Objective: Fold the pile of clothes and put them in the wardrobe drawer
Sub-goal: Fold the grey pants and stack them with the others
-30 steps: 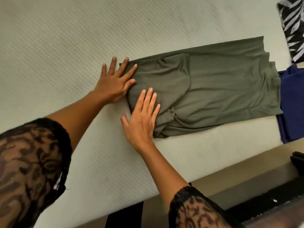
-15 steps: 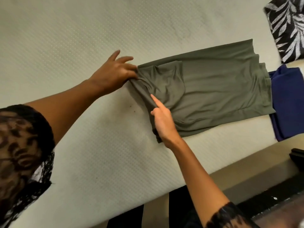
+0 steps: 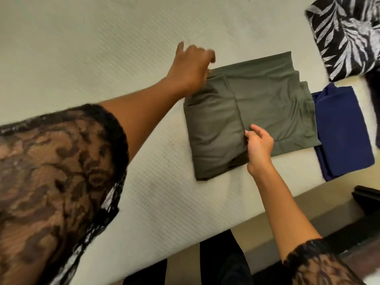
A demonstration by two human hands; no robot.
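Note:
An olive green garment [image 3: 267,108] lies flat on the pale mattress [image 3: 102,58], its left end folded over into a thick panel. My left hand [image 3: 191,66] pinches the far corner of that folded panel. My right hand [image 3: 259,145] grips the panel's near right edge, thumb and fingers closed on the cloth. A folded navy garment [image 3: 345,138] lies just right of the green one, partly under its edge. A black and white leaf-print garment [image 3: 347,36] lies loose at the far right.
The mattress edge [image 3: 205,229] runs diagonally in front of me, with the tan floor and a dark object [image 3: 368,200] below it at right. My lace sleeves fill the lower left and lower right corners.
Both hands went from lying flat on the green garment to gripping its left end and folding it over to the right. The folded panel now lies wider on the garment.

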